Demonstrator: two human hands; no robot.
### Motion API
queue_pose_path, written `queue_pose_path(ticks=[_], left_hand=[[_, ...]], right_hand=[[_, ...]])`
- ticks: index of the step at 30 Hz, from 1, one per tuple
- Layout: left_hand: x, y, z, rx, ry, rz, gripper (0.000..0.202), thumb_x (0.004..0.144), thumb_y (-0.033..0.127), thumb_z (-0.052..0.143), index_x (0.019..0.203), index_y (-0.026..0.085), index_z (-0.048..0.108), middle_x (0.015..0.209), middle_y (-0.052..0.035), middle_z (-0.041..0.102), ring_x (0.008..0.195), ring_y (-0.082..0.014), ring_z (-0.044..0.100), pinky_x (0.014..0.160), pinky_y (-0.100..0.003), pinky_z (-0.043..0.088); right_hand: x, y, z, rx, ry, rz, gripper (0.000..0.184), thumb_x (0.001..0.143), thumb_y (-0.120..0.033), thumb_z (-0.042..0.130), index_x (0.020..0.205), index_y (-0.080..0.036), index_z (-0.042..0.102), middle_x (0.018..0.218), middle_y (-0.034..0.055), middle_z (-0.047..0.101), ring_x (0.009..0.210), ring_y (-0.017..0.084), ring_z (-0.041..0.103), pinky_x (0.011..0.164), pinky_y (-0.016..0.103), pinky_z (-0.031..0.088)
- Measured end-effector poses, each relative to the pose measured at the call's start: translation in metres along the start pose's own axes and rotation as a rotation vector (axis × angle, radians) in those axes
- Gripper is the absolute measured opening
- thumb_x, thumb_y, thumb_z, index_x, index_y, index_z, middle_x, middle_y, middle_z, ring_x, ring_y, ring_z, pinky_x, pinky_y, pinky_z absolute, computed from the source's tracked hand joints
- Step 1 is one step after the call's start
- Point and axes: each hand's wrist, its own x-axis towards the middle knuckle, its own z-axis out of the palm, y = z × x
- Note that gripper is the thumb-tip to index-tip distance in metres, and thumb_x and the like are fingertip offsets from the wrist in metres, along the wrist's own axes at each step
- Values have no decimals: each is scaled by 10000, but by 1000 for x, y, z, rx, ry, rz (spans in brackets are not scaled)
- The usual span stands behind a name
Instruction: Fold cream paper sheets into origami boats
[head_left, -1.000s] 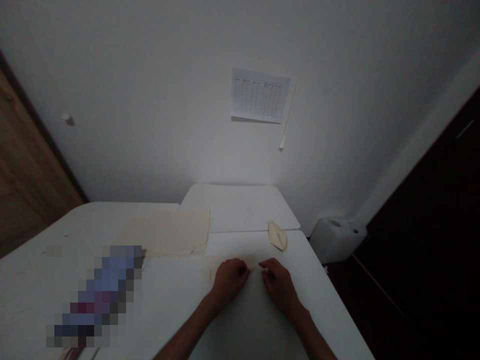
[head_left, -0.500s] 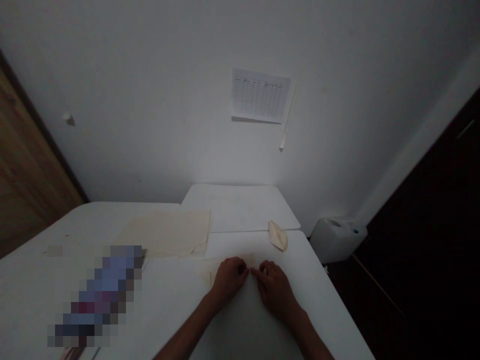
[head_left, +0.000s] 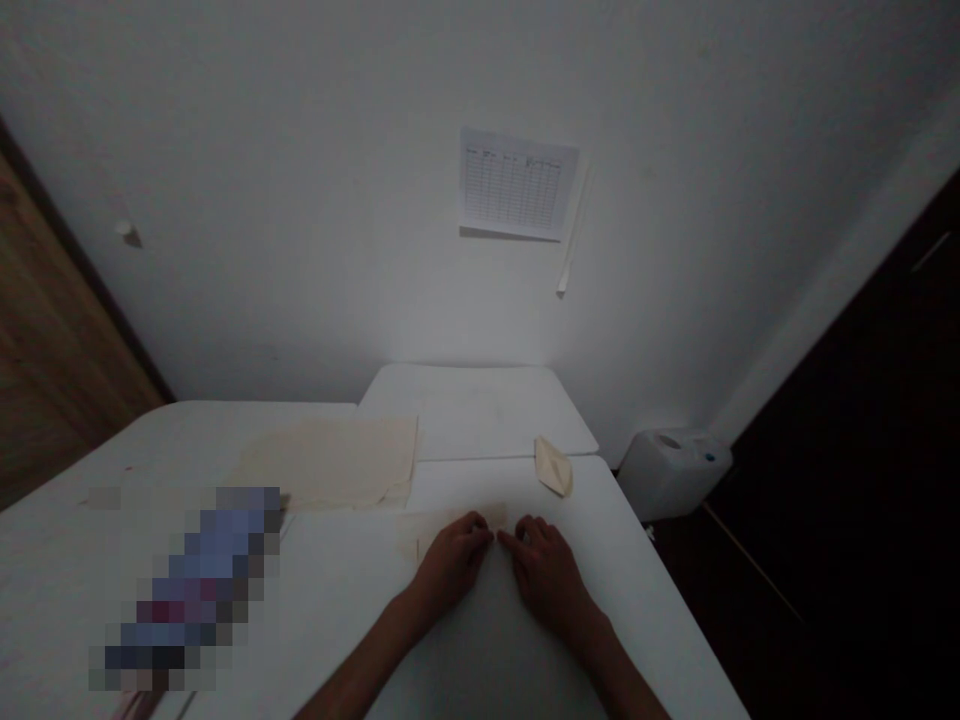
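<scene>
Head camera gives me a white table (head_left: pixel 337 600) with a stack of cream sheets (head_left: pixel 334 462) at its far left. Nearer, a cream paper sheet (head_left: pixel 420 530) lies flat under both hands. My left hand (head_left: pixel 450 562) and right hand (head_left: pixel 546 570) press it, fingertips almost meeting. A small folded paper (head_left: pixel 553 466) sits beyond them.

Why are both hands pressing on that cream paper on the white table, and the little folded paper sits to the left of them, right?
Not quite. The head view shows the small folded cream paper lying to the right of the hands, beyond them. The left hand and right hand do press the flat cream paper sheet on the white table.
</scene>
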Motion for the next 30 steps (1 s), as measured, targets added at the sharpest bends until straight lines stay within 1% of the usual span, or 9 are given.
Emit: queue_pose_path(ticks=[3,5,7,10,15,17,23,27,30], left_hand=[[-8,-5,1,73,-13,127,274,868,83,479,1025,194,674,1098,-81,630,1011,-201,579,899,-326,471],[-12,-6,1,125,-23,177,281,873,80,482,1061,187,662,1115,-86,636,1027,-216,567,927,-364,469],[-14,-6,1,166,-24,198,281,870,70,488,1070,175,655,1120,-89,644,1018,-225,562,944,-394,464],[-15,-3,1,202,-10,198,283,857,55,503,1072,161,653,1138,-97,646,1021,-237,553,955,-417,460],[-14,-2,1,208,-30,207,301,852,49,513,1095,167,647,1166,-87,646,943,-224,556,869,-377,506],[-13,-3,0,216,-38,207,299,866,63,509,1110,173,642,1179,-83,643,931,-222,553,860,-374,508],[-13,-2,-4,205,-87,194,274,878,78,505,1075,190,659,1162,-71,650,914,-215,548,838,-360,510],[-14,-1,-4,196,-77,169,233,858,67,513,964,190,681,1194,-63,636,941,-218,544,865,-372,498],[-15,-1,-3,219,-76,158,238,833,58,529,963,187,681,1217,-68,624,969,-232,539,876,-384,494]], right_hand=[[-1,-1,0,-6,-10,8,443,863,-118,509,1267,-296,541,1026,62,549,948,210,482,842,326,363],[-1,-1,-1,-8,-15,10,439,869,-123,507,1271,-299,537,1026,60,549,952,208,481,846,325,361],[-1,-2,-1,-12,-17,12,440,876,-128,504,1280,-299,531,1026,61,549,952,209,481,846,326,360],[-2,-2,0,-13,-16,12,455,876,-126,509,1295,-302,520,1025,61,550,943,209,479,836,324,360],[1,0,4,0,-30,-34,492,872,-90,505,1292,-347,524,1002,40,553,914,192,475,825,310,358],[1,1,6,4,-40,-42,495,870,-81,504,1276,-362,541,995,37,556,907,189,474,821,308,358],[0,-1,4,16,-20,1,487,857,-100,528,1257,-375,563,974,39,550,901,197,478,811,322,355],[-1,-3,1,4,9,51,457,857,-127,537,1244,-369,572,973,42,544,913,204,480,815,330,349],[0,-2,1,-4,25,105,401,846,-155,555,1197,-341,604,961,49,541,917,213,481,817,339,348]])
